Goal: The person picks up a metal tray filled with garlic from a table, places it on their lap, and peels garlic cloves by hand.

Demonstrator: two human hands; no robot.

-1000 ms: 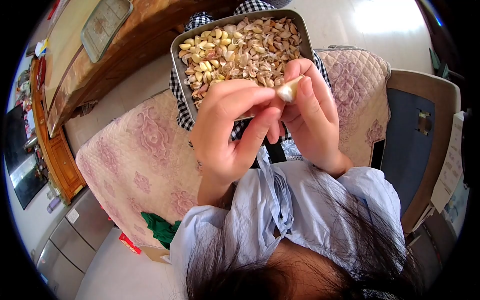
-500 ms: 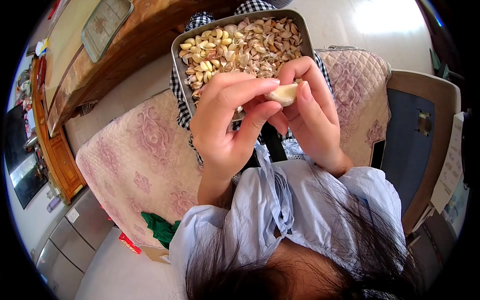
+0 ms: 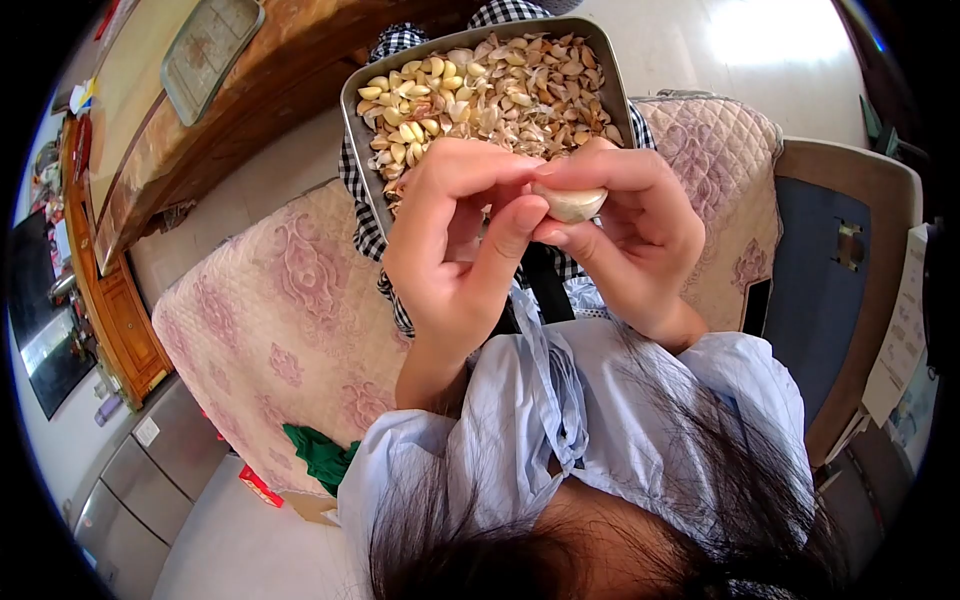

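A pale garlic clove (image 3: 574, 206) is between my two hands, above the near edge of a metal tray (image 3: 621, 88). My right hand (image 3: 650, 235) pinches it, forefinger along the top and thumb below. My left hand (image 3: 450, 245) is closed at the clove's left end, thumb and fingertips pressed against it. In the tray, smooth peeled cloves (image 3: 405, 92) lie at the left, while unpeeled cloves and papery skins (image 3: 530, 85) fill the middle and right. My hands hide the tray's near part.
The tray rests on my lap over black-and-white checked cloth (image 3: 365, 220). A quilted, flowered seat cover (image 3: 300, 290) spreads on both sides. To the left stands a wooden table (image 3: 135, 150) with another tray (image 3: 212, 55) on it. A blue-panelled armrest (image 3: 830, 280) is at the right.
The clove has turned in my fingers, showing a duller side. My right forefinger has come over its top and the thumb has dropped below it. The tray has stayed in place.
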